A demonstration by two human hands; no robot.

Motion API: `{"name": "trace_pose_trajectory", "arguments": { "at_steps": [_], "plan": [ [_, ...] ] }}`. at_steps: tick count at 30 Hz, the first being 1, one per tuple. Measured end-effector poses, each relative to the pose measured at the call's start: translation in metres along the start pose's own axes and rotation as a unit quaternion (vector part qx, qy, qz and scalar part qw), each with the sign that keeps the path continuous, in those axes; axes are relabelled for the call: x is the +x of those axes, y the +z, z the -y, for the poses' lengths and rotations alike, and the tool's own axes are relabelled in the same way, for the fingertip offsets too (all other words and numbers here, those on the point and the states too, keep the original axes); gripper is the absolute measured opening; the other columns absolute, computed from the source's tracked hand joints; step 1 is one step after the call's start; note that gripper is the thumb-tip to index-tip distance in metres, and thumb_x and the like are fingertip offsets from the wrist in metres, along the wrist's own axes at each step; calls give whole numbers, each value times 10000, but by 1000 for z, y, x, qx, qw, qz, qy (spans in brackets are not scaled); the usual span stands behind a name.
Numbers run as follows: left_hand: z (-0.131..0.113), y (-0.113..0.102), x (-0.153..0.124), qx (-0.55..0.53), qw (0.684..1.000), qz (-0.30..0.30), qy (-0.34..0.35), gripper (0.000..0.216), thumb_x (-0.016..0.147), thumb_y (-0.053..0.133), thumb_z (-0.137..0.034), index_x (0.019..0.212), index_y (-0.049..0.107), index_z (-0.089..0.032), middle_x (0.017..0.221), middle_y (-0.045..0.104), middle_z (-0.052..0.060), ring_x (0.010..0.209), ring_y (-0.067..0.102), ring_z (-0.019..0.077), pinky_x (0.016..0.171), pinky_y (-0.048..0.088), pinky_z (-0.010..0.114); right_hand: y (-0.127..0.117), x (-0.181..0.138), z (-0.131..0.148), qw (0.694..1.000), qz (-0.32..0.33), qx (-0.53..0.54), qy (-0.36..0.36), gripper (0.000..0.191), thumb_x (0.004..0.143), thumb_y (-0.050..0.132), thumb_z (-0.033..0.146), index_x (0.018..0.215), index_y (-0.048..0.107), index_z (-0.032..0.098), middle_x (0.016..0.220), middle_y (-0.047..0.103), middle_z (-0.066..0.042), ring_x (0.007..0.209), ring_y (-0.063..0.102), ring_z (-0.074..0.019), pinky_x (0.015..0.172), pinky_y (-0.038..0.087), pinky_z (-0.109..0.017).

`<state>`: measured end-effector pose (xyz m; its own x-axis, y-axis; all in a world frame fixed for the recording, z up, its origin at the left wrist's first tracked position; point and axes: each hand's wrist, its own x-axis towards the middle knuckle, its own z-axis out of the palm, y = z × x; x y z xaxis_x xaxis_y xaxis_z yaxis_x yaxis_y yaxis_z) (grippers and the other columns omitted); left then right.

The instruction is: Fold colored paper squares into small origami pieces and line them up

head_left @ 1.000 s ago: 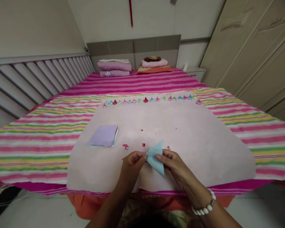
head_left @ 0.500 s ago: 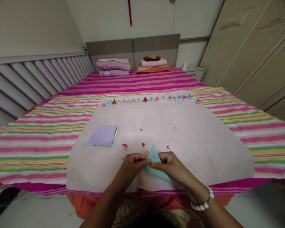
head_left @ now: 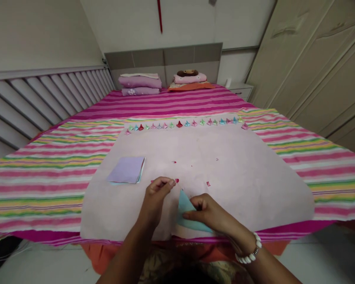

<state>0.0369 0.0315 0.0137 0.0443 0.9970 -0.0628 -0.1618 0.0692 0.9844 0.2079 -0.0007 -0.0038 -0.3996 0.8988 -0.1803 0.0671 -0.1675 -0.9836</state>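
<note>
Cloth, orange, shows below the near edge of the bed. Near the middle of that edge, blue paper, folded to a point, lies over the pale sheet. The right hand has it clamped between thumb and fingers and hides its right part; a white bracelet circles that wrist. To the left and apart from the paper, the left hand is raised, thumb and fingers close; whether they meet or pinch anything, I cannot tell. Red scraps are scattered beyond, one just beside the left fingertips. Farther left lies a paper stack, purple on top. Small folded shapes line the sheet's far edge. At the far end, two bedding piles sit before the headboard. Far right, a nightstand carries a white cylinder; its drawer is closed, contents hidden.
</note>
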Motion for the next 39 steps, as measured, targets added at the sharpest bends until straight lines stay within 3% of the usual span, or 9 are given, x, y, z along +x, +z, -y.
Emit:
{"name": "trace_pose_trajectory", "arguments": {
  "at_steps": [4, 6, 8, 15, 17, 25, 30, 35, 39],
  "plan": [
    [2, -12, -3, 83, 986, 113, -88, 249, 604, 791, -279, 821, 718, -182, 810, 687, 20, 766, 576, 145, 704, 435, 255, -8, 2, -3, 998, -41, 43, 16, 381, 649, 765, 414, 514, 503, 172, 479, 385, 72, 442, 305, -61, 434, 216, -220],
    [6, -14, -5, 126, 968, 184, -117, 200, 617, 777, -285, 762, 722, -159, 727, 675, 23, 702, 567, 145, 663, 421, 260, -11, 3, -2, 997, -53, 60, 21, 357, 633, 778, 430, 546, 556, 165, 480, 424, 67, 439, 330, -63, 438, 231, -218],
    [10, -14, -7, 155, 960, 205, -111, 168, 677, 725, -313, 673, 701, -147, 625, 626, 4, 620, 521, 123, 608, 383, 248, -13, 4, 3, 996, -62, 61, 19, 355, 620, 792, 429, 540, 570, 164, 477, 435, 66, 435, 332, -62, 435, 228, -215],
    [17, -5, -9, 123, 991, 39, -23, 247, 718, 668, -381, 624, 614, -158, 561, 517, -36, 574, 440, 107, 561, 338, 230, -14, 5, 7, 970, -139, 197, -18, 370, 624, 774, 500, 780, 726, 167, 667, 669, -25, 615, 565, -140, 599, 418, -256],
    [19, 0, -12, 107, 994, 14, -11, 246, 725, 662, -387, 639, 611, -162, 577, 530, -32, 589, 456, 114, 572, 355, 231, -6, 7, 0, 963, -155, 221, -21, 318, 561, 831, 422, 717, 726, 166, 617, 655, -10, 587, 548, -128, 586, 409, -248],
    [26, 9, -22, 114, 993, 25, 24, 253, 759, 629, -389, 623, 591, -180, 571, 529, -27, 577, 466, 127, 561, 376, 239, 25, 11, -10, 939, -263, 215, -55, 252, 578, 819, 339, 498, 654, 166, 523, 617, 0, 554, 521, -138, 578, 406, -274],
    [25, -2, -19, 139, 990, 12, 29, 265, 765, 624, -399, 620, 585, -181, 571, 514, -27, 580, 460, 128, 566, 371, 239, 12, 5, -3, 953, -250, 156, -75, 223, 620, 797, 329, 542, 665, 167, 511, 605, 8, 536, 504, -134, 557, 385, -273],
    [24, -14, -12, 121, 992, 20, 28, 241, 766, 634, -363, 618, 588, -178, 594, 551, -18, 611, 490, 130, 604, 391, 236, -10, -2, 1, 937, -278, 183, -106, 151, 657, 785, 309, 621, 706, 186, 551, 628, 8, 564, 529, -126, 603, 412, -265],
    [24, -21, -8, 104, 993, 52, 28, 229, 765, 636, -353, 624, 591, -178, 603, 570, -16, 631, 513, 134, 627, 406, 238, -24, -6, 9, 942, -242, 214, -95, 293, 709, 715, 474, 754, 742, 186, 709, 691, -35, 653, 575, -146, 639, 441, -276]
  ]
}}
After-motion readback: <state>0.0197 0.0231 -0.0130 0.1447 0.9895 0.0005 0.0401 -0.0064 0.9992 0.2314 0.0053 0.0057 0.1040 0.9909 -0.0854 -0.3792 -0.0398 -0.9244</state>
